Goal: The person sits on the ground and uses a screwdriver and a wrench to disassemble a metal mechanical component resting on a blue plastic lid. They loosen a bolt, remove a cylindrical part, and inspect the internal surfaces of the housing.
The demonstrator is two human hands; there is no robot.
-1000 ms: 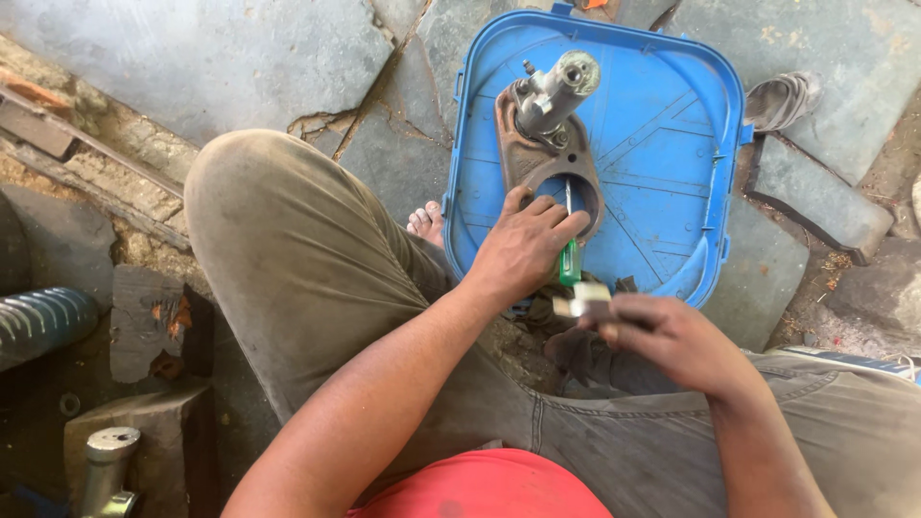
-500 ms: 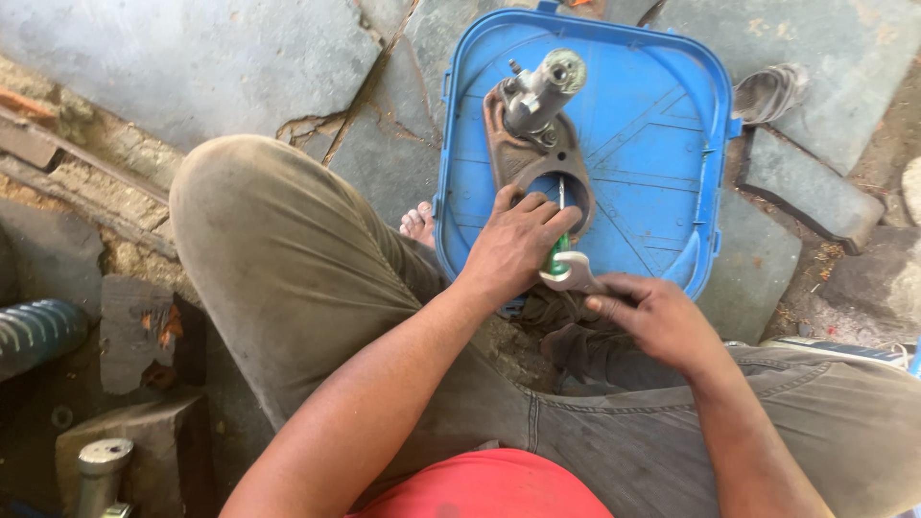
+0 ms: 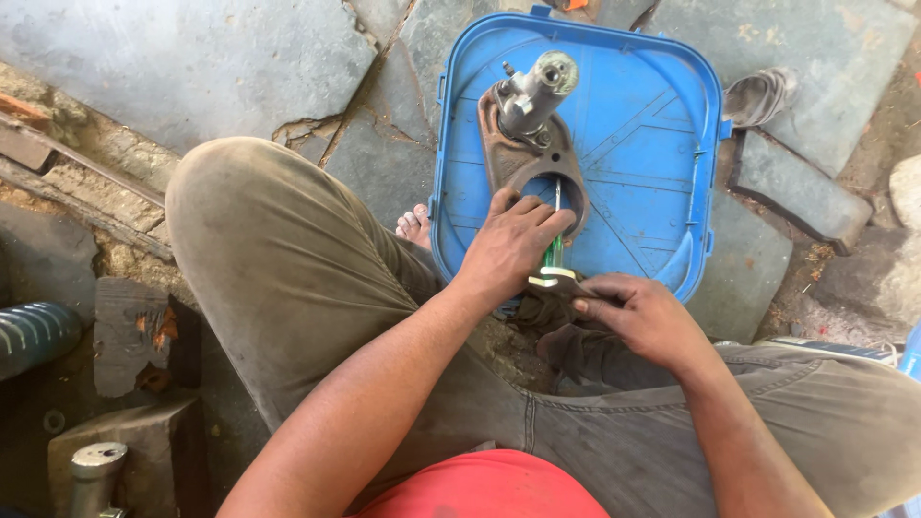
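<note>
1. I see my left hand [image 3: 513, 245] resting on the near rim of the rusty metal bracket [image 3: 523, 163], fingers curled narrowly over the edge of its ring-shaped opening, pinning it down.
2. My right hand [image 3: 641, 317] sits at about 4 o'clock from the left one, fingers closed around the butt end of a green-handled screwdriver [image 3: 554, 254]. Its thin shaft points toward 12 o'clock, into the bracket's opening.
3. The bracket lies on an upturned blue plastic lid [image 3: 652, 144], which rests on the stone paving [image 3: 192, 58]. At the bracket's 12 o'clock end stands a grey cylindrical fitting [image 3: 537, 91], upright and slightly tilted.
4. My judgement of progress: the part is set in place and steadied, and the tool is lined up at the ring. I cannot tell whether the tip touches anything inside the opening, since my left fingers hide it. Nothing appears removed or loosened; the fitting is seated on the bracket, so the main work looks undone.
5. At 8 o'clock, well apart, lie a ribbed grey hose [image 3: 34, 336] and a short metal cylinder [image 3: 96, 470], both untouched.
</note>
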